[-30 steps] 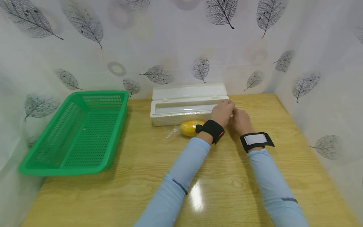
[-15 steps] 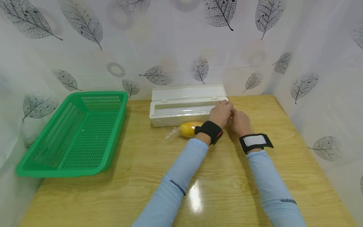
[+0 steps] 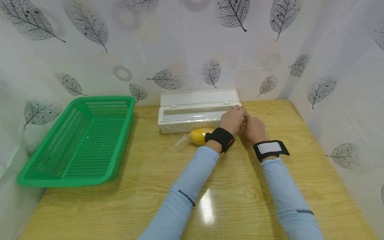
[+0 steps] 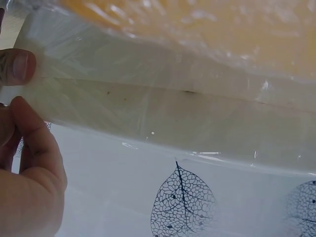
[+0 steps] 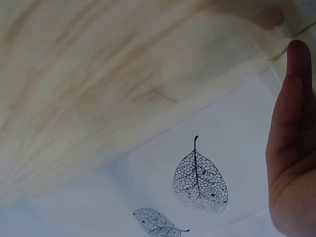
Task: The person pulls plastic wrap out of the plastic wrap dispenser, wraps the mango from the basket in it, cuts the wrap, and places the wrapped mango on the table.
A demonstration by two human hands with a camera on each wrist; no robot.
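Note:
A long white cling film dispenser (image 3: 174,128) stands at the back of the table, its lid (image 3: 199,97) raised. Clear cling film (image 4: 148,106) hangs over the front of the box. At the box's right end my left hand (image 3: 232,119) has its fingers curled, and thumb and finger pinch the film's edge. Close beside it, my right hand (image 3: 254,129) bends its fingers in to the same corner and pinches film there; its fingertips are partly hidden in the head view. A yellow mango-shaped thing (image 3: 198,136) wrapped in clear film lies before the box, partly behind my left wrist.
A green plastic basket (image 3: 120,156) with slotted sides sits at the left of the wooden table (image 3: 144,206). Behind and beside the table hangs a pale curtain (image 3: 186,46) printed with dark leaves. Black straps circle both wrists.
Both hands stay at the right end of the box, with only slight shifts of the fingers. The camera view has moved a little; the box, yellow thing and basket stay put.

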